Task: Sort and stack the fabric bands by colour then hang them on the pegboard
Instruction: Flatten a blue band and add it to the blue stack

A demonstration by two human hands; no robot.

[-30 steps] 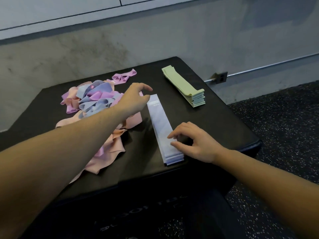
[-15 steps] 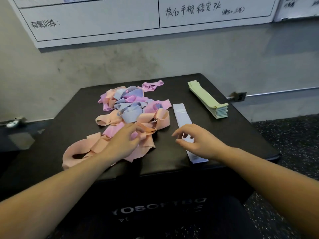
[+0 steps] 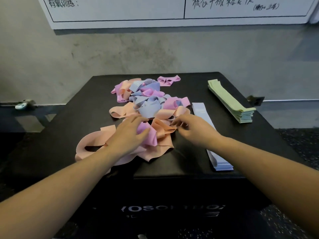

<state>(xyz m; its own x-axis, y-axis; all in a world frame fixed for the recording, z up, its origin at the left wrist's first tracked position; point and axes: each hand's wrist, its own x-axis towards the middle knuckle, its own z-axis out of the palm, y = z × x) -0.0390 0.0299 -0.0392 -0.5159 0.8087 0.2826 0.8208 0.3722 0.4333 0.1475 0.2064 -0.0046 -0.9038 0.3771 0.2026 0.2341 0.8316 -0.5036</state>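
Observation:
A loose pile of pink, peach and blue fabric bands [image 3: 148, 107] lies on the black padded box [image 3: 69, 128]. My left hand [image 3: 127, 135] rests flat on the pile's near part, fingers fairly straight, thumb against a pink band [image 3: 150, 137]. My right hand [image 3: 191, 129] is at the pile's right edge, its fingertips and thumb pinching the corner of a peach band [image 3: 164, 126]. A flat stack of blue bands [image 3: 200, 110] lies right of the pile, partly hidden under my right forearm. A neat stack of green bands [image 3: 231, 102] sits at the far right.
One pink band [image 3: 168, 80] lies alone behind the pile. A whiteboard [image 3: 120, 11] with handwriting hangs on the grey wall behind the box. The box's near edge runs just below my forearms, with dark speckled floor [image 3: 300, 142] to the right.
My left hand drew back from the pile's far side to its near part. My right hand left the blue stack and moved left to the pile. The view tilted upward.

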